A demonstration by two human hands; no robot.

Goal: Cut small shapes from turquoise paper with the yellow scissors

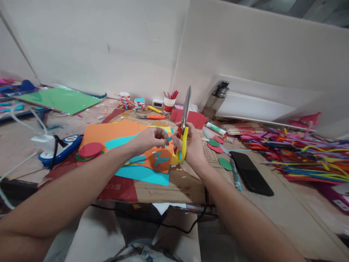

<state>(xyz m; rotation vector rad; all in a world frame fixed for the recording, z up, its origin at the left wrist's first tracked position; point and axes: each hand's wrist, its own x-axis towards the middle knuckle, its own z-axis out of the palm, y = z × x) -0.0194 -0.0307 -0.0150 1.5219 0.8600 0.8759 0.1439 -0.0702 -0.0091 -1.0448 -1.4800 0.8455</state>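
My left hand [151, 140] is closed, its fingertips pinching a small blue paper piece [169, 139]. Close beside it, my right hand [193, 145] grips a pair of scissors [185, 109] with yellow and red handles, the blades pointing up and away. Whether the right fingertips also touch the blue piece, I cannot tell. Below the hands lie orange paper [162, 163] with several small blue cut pieces [161, 160] on it, and a larger blue sheet [144, 175] partly under it. A bigger orange sheet [109, 129] spreads to the left.
Red and green paper circles [91, 150] sit at left near a blue power strip [62, 148]. A black phone [251, 173] and a heap of pipe cleaners [308, 154] are at right. Behind stand a cup of red sticks [169, 103], an orange utility knife [152, 116] and a glue stick [215, 128].
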